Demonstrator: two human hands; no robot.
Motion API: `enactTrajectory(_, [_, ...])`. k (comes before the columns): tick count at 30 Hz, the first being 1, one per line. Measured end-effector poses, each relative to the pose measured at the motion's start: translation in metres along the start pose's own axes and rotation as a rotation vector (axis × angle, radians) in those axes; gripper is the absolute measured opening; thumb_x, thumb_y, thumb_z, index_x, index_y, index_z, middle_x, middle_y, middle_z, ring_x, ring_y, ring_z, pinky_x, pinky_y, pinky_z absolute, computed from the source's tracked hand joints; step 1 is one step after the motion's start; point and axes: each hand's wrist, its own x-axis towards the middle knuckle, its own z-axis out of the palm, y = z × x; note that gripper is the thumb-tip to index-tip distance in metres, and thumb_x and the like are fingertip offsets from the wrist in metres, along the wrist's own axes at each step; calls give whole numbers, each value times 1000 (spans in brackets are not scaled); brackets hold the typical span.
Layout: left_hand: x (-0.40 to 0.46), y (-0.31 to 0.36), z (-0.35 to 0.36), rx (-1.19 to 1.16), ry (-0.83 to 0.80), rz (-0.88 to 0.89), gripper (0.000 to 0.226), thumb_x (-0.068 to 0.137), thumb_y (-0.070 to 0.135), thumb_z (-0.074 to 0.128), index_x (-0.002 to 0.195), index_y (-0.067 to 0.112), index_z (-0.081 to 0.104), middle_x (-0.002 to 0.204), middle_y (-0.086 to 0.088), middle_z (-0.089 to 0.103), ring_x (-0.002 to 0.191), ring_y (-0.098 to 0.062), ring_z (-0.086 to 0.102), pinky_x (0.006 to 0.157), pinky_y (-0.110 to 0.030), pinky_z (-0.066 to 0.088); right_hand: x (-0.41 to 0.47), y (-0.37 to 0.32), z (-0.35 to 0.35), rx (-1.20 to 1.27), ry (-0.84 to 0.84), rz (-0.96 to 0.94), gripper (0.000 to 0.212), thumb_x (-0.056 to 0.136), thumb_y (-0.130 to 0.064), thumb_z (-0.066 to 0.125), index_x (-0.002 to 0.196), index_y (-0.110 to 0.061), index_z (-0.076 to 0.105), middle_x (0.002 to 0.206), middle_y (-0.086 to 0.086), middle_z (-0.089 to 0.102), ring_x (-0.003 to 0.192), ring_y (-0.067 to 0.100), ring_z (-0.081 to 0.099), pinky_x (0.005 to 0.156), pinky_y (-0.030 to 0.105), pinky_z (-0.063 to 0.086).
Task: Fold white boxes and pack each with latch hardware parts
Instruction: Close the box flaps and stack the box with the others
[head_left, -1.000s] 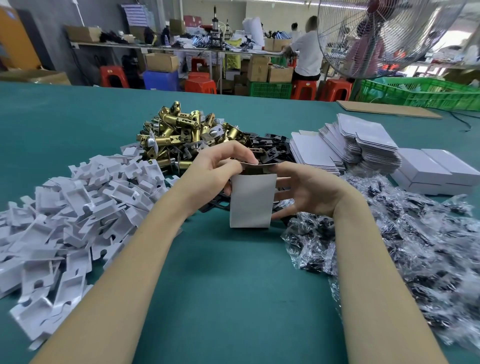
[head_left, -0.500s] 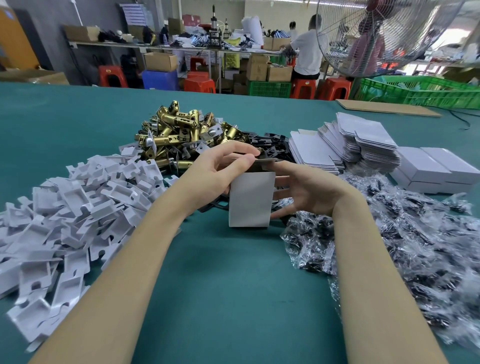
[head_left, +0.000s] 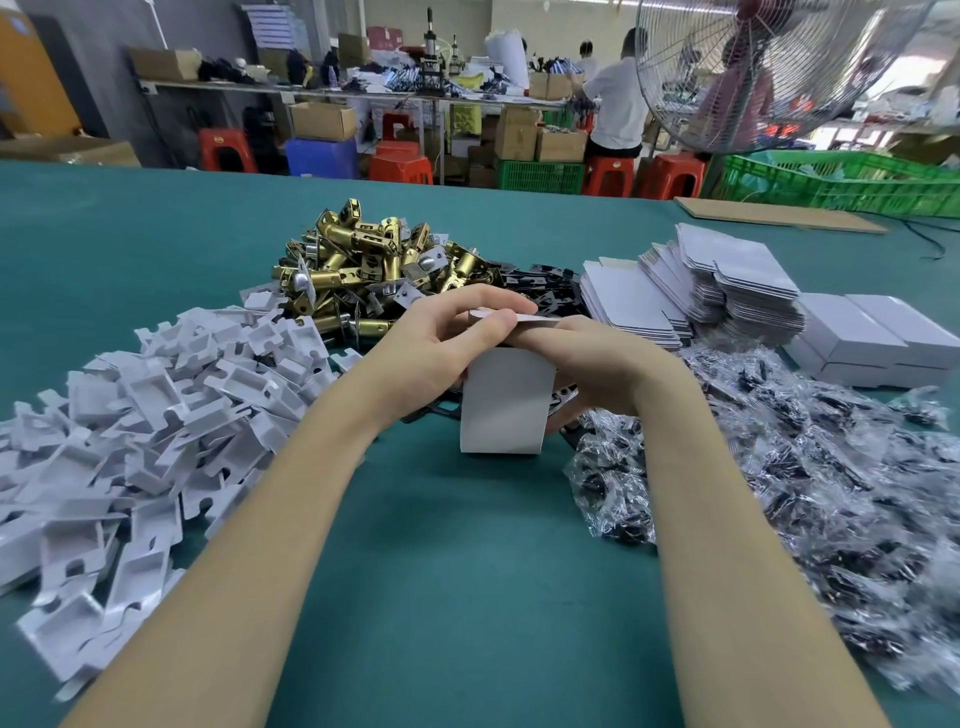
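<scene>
I'm looking down both forearms at the green table (head_left: 467, 597); nearest in, a spread of white plastic inserts (head_left: 130, 415) is lying on my left and a heap of clear bags of dark parts (head_left: 805, 493) on my right; between them the white box (head_left: 506, 400) is standing upright on the table, bottom edge touching the mat.

My left hand (head_left: 441, 343) is curling over the box's top, thumb and fingers pinching the top flap (head_left: 511, 317); my right hand (head_left: 587, 358) is wrapping the box's right side, fingers behind it, so I can't tell exactly how they're lying. Both hands are holding the box, neither is spread wide. I'm reading this as closing the top flap; whether parts are inside, I can't tell.

Handling call: thin card, light, creasing easily; walls are going to buckle if I'm squeezing mid-panel; better gripping at the corners and folded edges, and pressing the flap along its score line; the surface looks smooth, so a light pinch may be slipping.

Just behind the box, black flat plates (head_left: 540, 291) are lying; further back a pile of brass latch bolts (head_left: 374, 260); to the right, stacks of flat box blanks (head_left: 701, 291); beside them finished boxes (head_left: 878, 338) are sitting in a block. Far back: a fan (head_left: 769, 67), green crates (head_left: 841, 182), a person (head_left: 615, 109) working at a bench.
</scene>
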Motion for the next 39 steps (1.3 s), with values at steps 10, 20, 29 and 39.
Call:
enactTrajectory(10, [2, -8, 1, -18, 26, 42, 20, 103, 27, 59, 111, 37, 74, 74, 3, 66, 62, 2, 57, 54, -10, 42, -11, 17, -16, 126, -137, -75, 40, 90, -51, 68, 120, -26, 74, 123, 5, 73, 113, 27, 71, 86, 54, 61])
enactTrajectory(20, [1, -8, 3, -15, 78, 25, 20, 104, 15, 60, 111, 27, 74, 71, 21, 68, 59, 4, 57, 52, -10, 41, -16, 25, -22, 349, -200, -64, 58, 91, -34, 63, 143, -9, 55, 126, 14, 68, 109, 29, 67, 99, 60, 55])
enactTrajectory(29, [0, -7, 1, 69, 79, 52, 25, 104, 12, 59, 110, 30, 76, 77, 26, 67, 65, 4, 57, 53, -12, 43, -11, 23, -20, 335, -157, -31, 52, 93, -40, 59, 136, -10, 61, 117, 11, 71, 102, 27, 71, 92, 58, 58])
enactTrajectory(39, [2, 2, -12, 293, 21, 24, 28, 104, 23, 59, 120, 39, 76, 105, 22, 73, 63, 11, 61, 49, -5, 42, -7, 29, -23, 316, -183, -94, 45, 90, -60, 59, 117, -28, 76, 124, 9, 73, 113, 30, 71, 86, 55, 60])
